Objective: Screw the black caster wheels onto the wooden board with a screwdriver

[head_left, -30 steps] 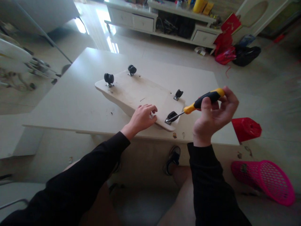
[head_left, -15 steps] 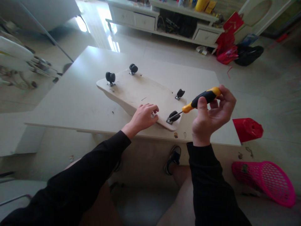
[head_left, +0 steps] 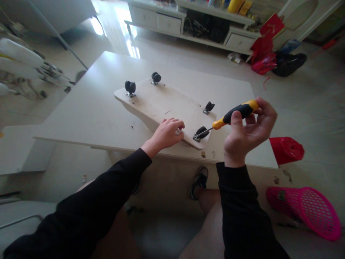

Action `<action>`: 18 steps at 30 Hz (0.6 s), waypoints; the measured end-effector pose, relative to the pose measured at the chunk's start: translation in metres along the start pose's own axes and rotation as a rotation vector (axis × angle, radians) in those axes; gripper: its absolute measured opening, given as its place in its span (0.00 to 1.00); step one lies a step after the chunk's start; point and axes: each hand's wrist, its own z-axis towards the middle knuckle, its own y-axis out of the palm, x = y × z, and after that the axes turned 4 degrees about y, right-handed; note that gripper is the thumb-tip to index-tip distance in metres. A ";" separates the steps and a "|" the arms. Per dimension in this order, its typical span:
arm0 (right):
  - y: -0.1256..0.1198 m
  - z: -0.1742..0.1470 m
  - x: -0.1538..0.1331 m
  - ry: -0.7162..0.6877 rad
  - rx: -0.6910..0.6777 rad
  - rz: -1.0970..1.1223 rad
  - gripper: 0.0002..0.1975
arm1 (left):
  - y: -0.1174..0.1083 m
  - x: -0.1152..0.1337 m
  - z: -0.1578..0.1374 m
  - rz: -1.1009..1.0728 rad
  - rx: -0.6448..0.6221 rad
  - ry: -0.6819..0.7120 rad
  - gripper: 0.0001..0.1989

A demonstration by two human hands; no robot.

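Observation:
A pale wooden board (head_left: 164, 104) lies upside down on a low white table (head_left: 94, 111), with black caster wheels at its corners. My left hand (head_left: 167, 133) presses flat on the board's near edge. My right hand (head_left: 249, 129) grips a yellow and black screwdriver (head_left: 237, 113). Its metal tip rests at the base of the nearest caster (head_left: 201, 133). Other casters stand at the far left (head_left: 130, 87), far middle (head_left: 155, 77) and right (head_left: 208, 107).
A red plastic piece (head_left: 285, 149) lies on the floor right of the table. A pink mesh basket (head_left: 309, 210) lies on its side at lower right. A white cabinet (head_left: 188, 21) stands at the back, with red and black bags (head_left: 269, 57) beside it.
The view has drifted slightly, so everything sits a little further right. Both hands keep their hold; the screwdriver stays at the nearest caster.

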 end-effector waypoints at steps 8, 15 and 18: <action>-0.002 0.000 0.002 0.004 0.020 0.027 0.24 | -0.002 -0.004 -0.005 0.026 -0.033 0.039 0.10; -0.003 0.000 0.005 0.018 0.003 0.024 0.26 | -0.006 -0.002 -0.005 0.023 -0.069 0.048 0.13; -0.003 0.000 0.005 0.011 0.000 0.038 0.25 | -0.006 -0.003 -0.006 0.032 -0.072 0.054 0.13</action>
